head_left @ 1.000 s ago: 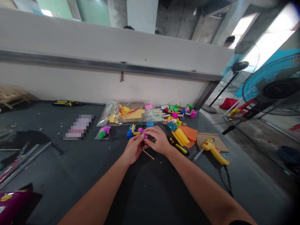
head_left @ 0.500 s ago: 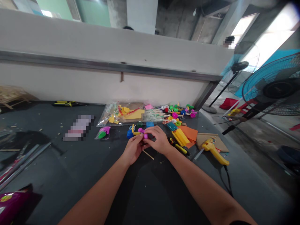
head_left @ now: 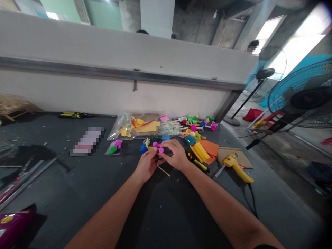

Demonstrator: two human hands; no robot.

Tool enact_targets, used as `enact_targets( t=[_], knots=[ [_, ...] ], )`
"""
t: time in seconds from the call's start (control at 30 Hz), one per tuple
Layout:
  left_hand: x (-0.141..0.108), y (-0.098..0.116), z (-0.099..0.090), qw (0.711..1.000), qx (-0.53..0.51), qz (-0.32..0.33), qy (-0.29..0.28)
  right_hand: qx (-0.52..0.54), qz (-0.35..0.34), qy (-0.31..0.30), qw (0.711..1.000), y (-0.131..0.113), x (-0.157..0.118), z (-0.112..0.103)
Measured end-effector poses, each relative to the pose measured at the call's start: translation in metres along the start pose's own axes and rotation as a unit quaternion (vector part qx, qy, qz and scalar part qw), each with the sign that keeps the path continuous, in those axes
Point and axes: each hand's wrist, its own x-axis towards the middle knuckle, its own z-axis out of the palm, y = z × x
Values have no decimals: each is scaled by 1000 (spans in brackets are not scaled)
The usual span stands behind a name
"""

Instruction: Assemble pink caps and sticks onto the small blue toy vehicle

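My left hand (head_left: pixel 148 165) and my right hand (head_left: pixel 174 155) meet over the dark work table (head_left: pixel 77 193), pinching a small magenta plastic piece (head_left: pixel 158 145) on a yellow stick between the fingers. Part of it is hidden by my fingers. A blue plastic block (head_left: pixel 144 149) lies just beyond my left hand. Below my hands rests a thin wooden stick (head_left: pixel 164 171). A black-and-yellow utility knife (head_left: pixel 197 163) lies right of my right hand, near yellow pieces (head_left: pixel 199 152) and orange foam sheets (head_left: pixel 209 148).
A clear plastic bag of yellow parts (head_left: pixel 135 126) and scattered colourful plastic parts (head_left: pixel 197 124) lie at the back. A yellow hot glue gun (head_left: pixel 237 169) sits on cardboard at right, its cord trailing off. Metal rods (head_left: pixel 26 180) lie at left. Standing fans (head_left: pixel 298 97) are beyond the table.
My hands stay together on the magenta piece, with only a slight shift of the fingers. The rest of the table looks unchanged.
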Motion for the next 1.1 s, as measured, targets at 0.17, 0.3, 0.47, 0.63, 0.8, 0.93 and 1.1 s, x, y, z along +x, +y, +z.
enact_targets(
  t=[0.17,0.3,0.47,0.63,0.8,0.93,1.1],
  knots=[
    [-1,0,1,1000,15,-17,-14,8,-5,-12,1000,-2,1,-1],
    [-1,0,2,1000,6,-15,-10,9,0,-21,1000,-3,1,-2],
    [-2,1,2,1000,5,-12,-13,14,-3,-10,1000,-2,1,-2],
    [-1,0,2,1000,2,-15,-18,15,0,-16,1000,-3,1,-3],
    [-2,0,4,1000,0,-14,-10,13,-3,-23,1000,-3,1,-3],
    [-2,1,4,1000,3,-16,-6,15,5,-21,1000,-2,0,-2],
    [-1,0,1,1000,-1,-10,-1,51,36,-16,998,-4,1,-3]
  ],
)
